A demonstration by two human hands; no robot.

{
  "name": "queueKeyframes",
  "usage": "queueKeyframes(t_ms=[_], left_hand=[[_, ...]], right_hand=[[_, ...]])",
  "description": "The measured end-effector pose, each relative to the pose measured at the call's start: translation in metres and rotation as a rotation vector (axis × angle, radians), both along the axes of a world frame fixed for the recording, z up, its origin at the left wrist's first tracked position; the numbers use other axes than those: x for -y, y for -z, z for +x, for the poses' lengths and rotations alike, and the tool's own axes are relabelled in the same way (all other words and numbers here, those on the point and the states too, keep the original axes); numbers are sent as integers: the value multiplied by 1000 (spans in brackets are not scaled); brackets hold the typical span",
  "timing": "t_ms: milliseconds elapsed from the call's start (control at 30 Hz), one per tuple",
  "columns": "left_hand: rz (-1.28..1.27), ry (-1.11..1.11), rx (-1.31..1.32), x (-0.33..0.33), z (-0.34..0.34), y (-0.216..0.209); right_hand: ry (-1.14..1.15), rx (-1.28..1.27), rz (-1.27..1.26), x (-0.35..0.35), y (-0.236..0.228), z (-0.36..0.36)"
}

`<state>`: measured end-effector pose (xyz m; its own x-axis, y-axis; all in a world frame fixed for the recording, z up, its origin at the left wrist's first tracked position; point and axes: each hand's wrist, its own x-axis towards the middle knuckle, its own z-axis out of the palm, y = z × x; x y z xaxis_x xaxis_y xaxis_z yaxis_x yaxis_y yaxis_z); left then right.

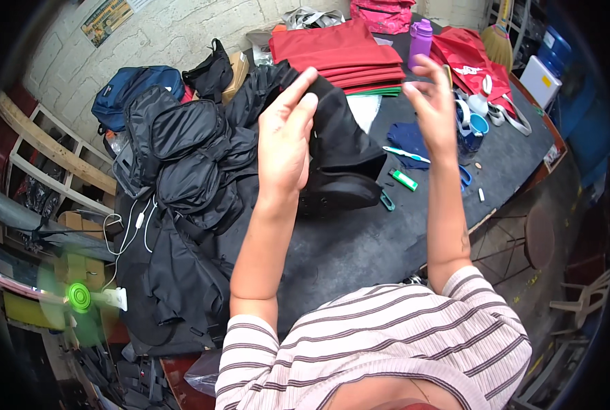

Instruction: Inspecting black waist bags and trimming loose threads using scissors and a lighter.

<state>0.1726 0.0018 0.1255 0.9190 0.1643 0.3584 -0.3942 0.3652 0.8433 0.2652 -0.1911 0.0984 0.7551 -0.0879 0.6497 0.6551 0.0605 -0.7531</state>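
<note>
Both of my hands are raised above the dark table (284, 239), palms turned toward each other. My left hand (286, 140) is open with its fingers stretched out and nothing in it; it is in front of a black fabric bag (346, 147). My right hand (433, 113) is open too, fingers apart and slightly bent, near a purple bottle (420, 44). The bag lies between my arms. To its right are a small green rectangular item (403, 180), a green thread snipper (387, 200), a white and blue pen (406, 154) and a dark blue cloth (406, 139).
Black bags (182, 143) pile up on the left, beside a blue backpack (130, 96). Folded red fabric (336, 51) is stacked at the back. Blue-handled scissors (465, 178), a blue cup (479, 124) and red bags (466, 55) lie right. A green fan (79, 298) stands lower left.
</note>
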Motion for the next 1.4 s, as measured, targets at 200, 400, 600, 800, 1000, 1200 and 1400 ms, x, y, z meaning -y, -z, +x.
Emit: queueKeyframes(t_ms=[200, 400, 600, 800, 1000, 1200, 1400], left_hand=[[-395, 29, 186, 37, -28, -34], [-416, 93, 26, 20, -12, -6], [-354, 24, -139, -40, 47, 62], [328, -344, -388, -20, 30, 91], [114, -137, -138, -11, 20, 89], [-119, 94, -32, -31, 14, 101], [-321, 62, -73, -73, 23, 130]], right_hand=[[-230, 426, -209, -7, 8, -117], [26, -27, -440, -28, 44, -71], [-284, -267, -312, -50, 102, -9], [-490, -476, -155, -66, 89, -1], [-249, -217, -197, -72, 84, 9], [-511, -756, 207, -48, 162, 45], [-1239, -1195, 723, -16, 178, 7]])
